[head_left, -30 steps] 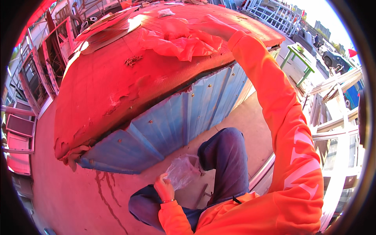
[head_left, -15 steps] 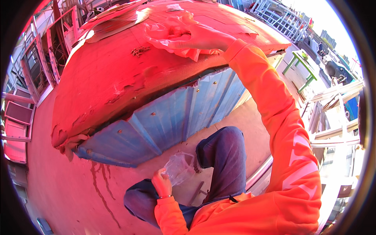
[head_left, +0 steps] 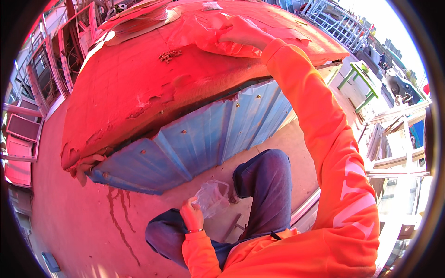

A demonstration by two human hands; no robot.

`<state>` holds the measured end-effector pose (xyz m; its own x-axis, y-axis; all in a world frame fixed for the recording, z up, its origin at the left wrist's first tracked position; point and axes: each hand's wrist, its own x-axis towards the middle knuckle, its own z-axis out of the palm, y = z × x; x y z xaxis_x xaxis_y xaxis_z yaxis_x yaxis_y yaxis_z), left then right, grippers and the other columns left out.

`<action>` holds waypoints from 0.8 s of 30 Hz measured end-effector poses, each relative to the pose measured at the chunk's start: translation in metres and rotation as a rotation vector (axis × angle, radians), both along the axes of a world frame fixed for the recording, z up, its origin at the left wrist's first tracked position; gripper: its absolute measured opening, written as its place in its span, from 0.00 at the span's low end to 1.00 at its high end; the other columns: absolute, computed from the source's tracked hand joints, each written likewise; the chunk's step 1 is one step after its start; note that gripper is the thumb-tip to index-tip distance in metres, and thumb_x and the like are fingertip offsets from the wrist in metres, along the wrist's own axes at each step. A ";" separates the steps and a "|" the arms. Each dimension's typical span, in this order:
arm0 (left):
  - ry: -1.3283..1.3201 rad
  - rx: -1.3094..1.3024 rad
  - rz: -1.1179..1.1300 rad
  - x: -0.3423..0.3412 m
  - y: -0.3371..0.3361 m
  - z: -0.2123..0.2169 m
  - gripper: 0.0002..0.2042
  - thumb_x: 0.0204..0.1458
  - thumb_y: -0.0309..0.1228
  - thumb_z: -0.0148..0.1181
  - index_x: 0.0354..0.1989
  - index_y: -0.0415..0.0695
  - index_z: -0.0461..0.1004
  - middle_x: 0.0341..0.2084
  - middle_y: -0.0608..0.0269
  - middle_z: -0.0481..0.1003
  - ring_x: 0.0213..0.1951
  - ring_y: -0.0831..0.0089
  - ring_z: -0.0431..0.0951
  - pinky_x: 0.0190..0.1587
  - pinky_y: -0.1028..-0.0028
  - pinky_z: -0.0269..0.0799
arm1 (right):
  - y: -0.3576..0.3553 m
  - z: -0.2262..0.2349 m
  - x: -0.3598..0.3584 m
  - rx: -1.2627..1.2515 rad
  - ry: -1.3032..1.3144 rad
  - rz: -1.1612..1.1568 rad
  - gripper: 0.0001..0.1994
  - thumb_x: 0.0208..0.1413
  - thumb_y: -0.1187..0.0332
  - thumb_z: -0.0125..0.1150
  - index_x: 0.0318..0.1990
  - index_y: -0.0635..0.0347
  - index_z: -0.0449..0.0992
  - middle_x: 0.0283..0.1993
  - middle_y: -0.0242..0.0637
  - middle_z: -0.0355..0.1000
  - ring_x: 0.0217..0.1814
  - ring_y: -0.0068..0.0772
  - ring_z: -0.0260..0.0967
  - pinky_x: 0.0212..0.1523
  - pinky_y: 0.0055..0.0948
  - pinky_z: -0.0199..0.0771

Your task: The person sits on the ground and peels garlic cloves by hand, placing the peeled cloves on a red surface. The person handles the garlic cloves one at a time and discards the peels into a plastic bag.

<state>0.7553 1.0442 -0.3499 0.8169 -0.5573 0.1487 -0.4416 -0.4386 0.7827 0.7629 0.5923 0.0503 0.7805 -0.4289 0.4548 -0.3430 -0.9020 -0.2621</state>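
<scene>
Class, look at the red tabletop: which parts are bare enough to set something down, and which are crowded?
Free: the wide stretch of the red tabletop between the small chain pile and the chipped front edge. Crowded: the far end, where the right hand presses crumpled plastic sheet, beside stacked cardboard.

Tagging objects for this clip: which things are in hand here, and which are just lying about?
In hand:
- right hand on a red plastic sheet on the red tabletop
- left hand holding a clear plastic bag near the knees

Lying about:
- small pile of screws or chain, too small to tell which
- cardboard pieces at the far edge
- green stool
- white railing
</scene>
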 end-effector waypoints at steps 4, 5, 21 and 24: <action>-0.012 -0.005 -0.001 0.000 0.001 0.000 0.14 0.42 0.13 0.56 0.38 0.37 0.80 0.34 0.43 0.80 0.38 0.45 0.80 0.43 0.57 0.75 | -0.008 0.003 0.010 0.055 -0.090 0.046 0.21 0.41 0.58 0.74 0.43 0.59 0.85 0.36 0.45 0.81 0.38 0.38 0.78 0.45 0.35 0.75; -0.014 -0.007 0.000 0.000 0.001 -0.002 0.14 0.42 0.13 0.56 0.38 0.37 0.80 0.34 0.43 0.80 0.38 0.45 0.80 0.43 0.57 0.75 | -0.012 0.004 0.013 0.079 -0.077 0.033 0.20 0.41 0.59 0.74 0.42 0.58 0.86 0.35 0.44 0.81 0.37 0.38 0.78 0.44 0.35 0.75; 0.058 0.023 0.026 -0.001 0.002 0.006 0.13 0.42 0.15 0.57 0.37 0.38 0.80 0.32 0.45 0.80 0.36 0.47 0.81 0.41 0.57 0.75 | -0.022 -0.007 0.001 0.133 -0.497 -0.096 0.11 0.44 0.64 0.72 0.35 0.57 0.86 0.26 0.44 0.78 0.31 0.39 0.79 0.36 0.34 0.77; -0.039 0.004 0.038 0.003 0.007 -0.007 0.13 0.43 0.15 0.56 0.37 0.38 0.80 0.31 0.45 0.80 0.35 0.48 0.81 0.41 0.58 0.75 | -0.024 0.001 -0.002 0.088 -0.541 -0.074 0.13 0.43 0.59 0.76 0.35 0.55 0.87 0.24 0.42 0.78 0.30 0.35 0.78 0.37 0.32 0.77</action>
<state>0.7585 1.0515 -0.3566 0.8311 -0.5267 0.1786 -0.4549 -0.4589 0.7632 0.7612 0.5685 0.0514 0.4117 -0.5285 0.7424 -0.1998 -0.8472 -0.4923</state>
